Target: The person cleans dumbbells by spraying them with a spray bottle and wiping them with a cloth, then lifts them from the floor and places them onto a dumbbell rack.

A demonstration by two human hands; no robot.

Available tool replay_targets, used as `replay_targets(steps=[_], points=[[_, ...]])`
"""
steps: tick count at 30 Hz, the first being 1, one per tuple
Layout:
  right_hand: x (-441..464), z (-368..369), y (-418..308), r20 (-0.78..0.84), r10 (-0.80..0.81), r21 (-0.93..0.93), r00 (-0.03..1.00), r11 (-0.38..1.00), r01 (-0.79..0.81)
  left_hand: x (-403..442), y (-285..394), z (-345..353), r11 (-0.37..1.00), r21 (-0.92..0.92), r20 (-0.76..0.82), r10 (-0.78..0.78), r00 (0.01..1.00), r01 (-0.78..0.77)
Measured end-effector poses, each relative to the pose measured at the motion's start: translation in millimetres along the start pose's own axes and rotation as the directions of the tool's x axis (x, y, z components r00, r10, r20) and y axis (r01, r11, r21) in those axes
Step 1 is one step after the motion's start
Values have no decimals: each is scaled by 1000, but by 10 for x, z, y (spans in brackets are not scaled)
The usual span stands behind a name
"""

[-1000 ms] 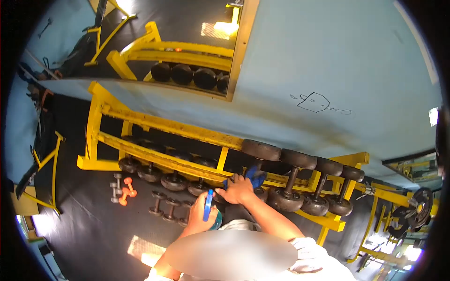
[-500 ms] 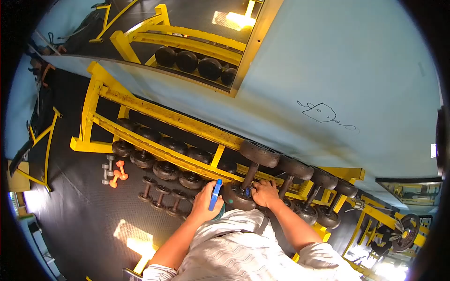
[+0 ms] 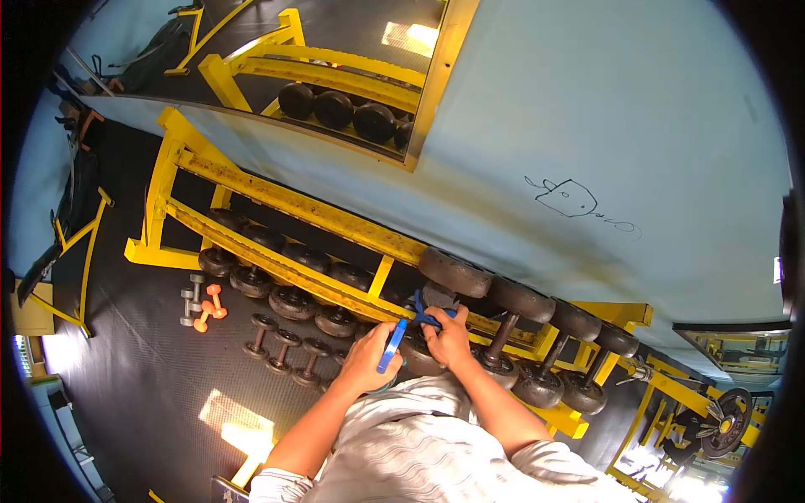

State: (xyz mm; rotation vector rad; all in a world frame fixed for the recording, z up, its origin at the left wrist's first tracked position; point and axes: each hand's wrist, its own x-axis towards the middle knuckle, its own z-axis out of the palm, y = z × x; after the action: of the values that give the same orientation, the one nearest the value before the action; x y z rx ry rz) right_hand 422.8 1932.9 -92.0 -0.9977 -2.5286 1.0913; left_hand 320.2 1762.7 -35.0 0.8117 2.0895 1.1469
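Note:
My left hand [image 3: 369, 360] is wrapped round a spray bottle with a blue trigger head [image 3: 392, 346]; its body is mostly hidden. Fingers bent, my right hand [image 3: 449, 339] holds a blue cloth [image 3: 428, 310] against a large black dumbbell [image 3: 455, 272] on the yellow rack [image 3: 310, 205]. The cloth lies around the dumbbell's handle, which my fingers and the cloth partly cover. Both hands are close together at the rack's front rail.
More large dumbbells [image 3: 537, 384] rest on the upper rack at right, others [image 3: 291, 303] below at left. Small grey dumbbells [image 3: 285, 352] and orange ones [image 3: 215, 302] lie on the black floor [image 3: 159, 377]. A mirror [image 3: 352, 50] hangs on the blue wall [image 3: 587, 109].
My right hand first moved from the rack rail to the dumbbell's handle, then slightly left and up with the blue cloth. The bottle stays in my left hand. The view has shifted.

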Motion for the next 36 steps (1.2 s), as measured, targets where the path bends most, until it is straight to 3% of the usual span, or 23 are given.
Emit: replay_targets(steps=[1,2,4,6,8,10,13,14,16,17,18,19,20,21,22,25,26,28,29,31,32,34,36], points=[[45,-112,57,253,105,10,962,994,-111,-45,9,18,1000,5,10,-4,1000,4],[63,-210,106,479,193,-3,856,976,-218,-51,32,23,1000,19,53,-6,999,5],[-56,-304,219,508,103,-60,855,995,-84,8,46,47,995,53,62,75,995,-78],[15,-247,305,383,53,-47,922,998,-38,-3,55,61,998,49,97,23,995,-28],[225,-234,33,-42,73,116,996,991,-68,-14,60,79,999,46,79,22,997,-25],[159,-85,-17,-115,110,108,987,989,-98,-54,58,99,999,45,69,8,998,-12],[32,-105,83,177,131,44,975,989,-141,-45,90,120,999,30,66,34,997,-36],[15,-180,200,171,133,45,976,989,-143,-54,103,117,999,31,70,38,997,-40],[37,-348,292,649,236,-49,723,962,-270,-18,132,95,1000,11,138,4,990,-5],[7,-385,289,554,193,-53,810,979,-197,8,125,91,1000,9,130,16,991,-18],[44,-448,160,555,182,-57,812,982,-181,9,95,100,999,34,107,39,993,-43],[36,-482,-17,293,84,12,952,996,-92,-12,90,102,997,59,89,53,995,-58],[40,-452,-141,0,-11,58,1000,998,11,-12,89,93,997,58,81,46,996,-51],[105,-364,-211,-116,-109,-11,987,994,108,7,125,58,998,51,77,28,997,-32],[101,-277,-137,-114,-107,-10,988,994,107,10,151,41,999,45,77,14,997,-18],[233,311,673,-255,246,367,935,919,-142,80,195,21,999,25,59,38,998,-39],[306,222,666,-8,575,528,818,697,-485,73,219,21,1000,13,58,24,998,-25],[330,124,755,56,726,587,686,532,-611,71,270,-9,1000,24,63,13,998,-14],[329,45,692,60,709,585,702,545,-601,112,281,-19,999,39,76,22,997,-26],[87,-461,27,10,351,296,936,893,-338,120,242,22,994,79,64,73,995,-78],[39,-446,-14,25,340,291,940,897,-332,136,249,31,995,77,47,62,997,-65],[-97,-397,-42,-255,158,401,954,915,-45,229,314,21,994,75,90,76,993,-83],[-73,-313,72,-277,506,555,817,778,-294,335,427,52,991,117,136,47,990,-63]])
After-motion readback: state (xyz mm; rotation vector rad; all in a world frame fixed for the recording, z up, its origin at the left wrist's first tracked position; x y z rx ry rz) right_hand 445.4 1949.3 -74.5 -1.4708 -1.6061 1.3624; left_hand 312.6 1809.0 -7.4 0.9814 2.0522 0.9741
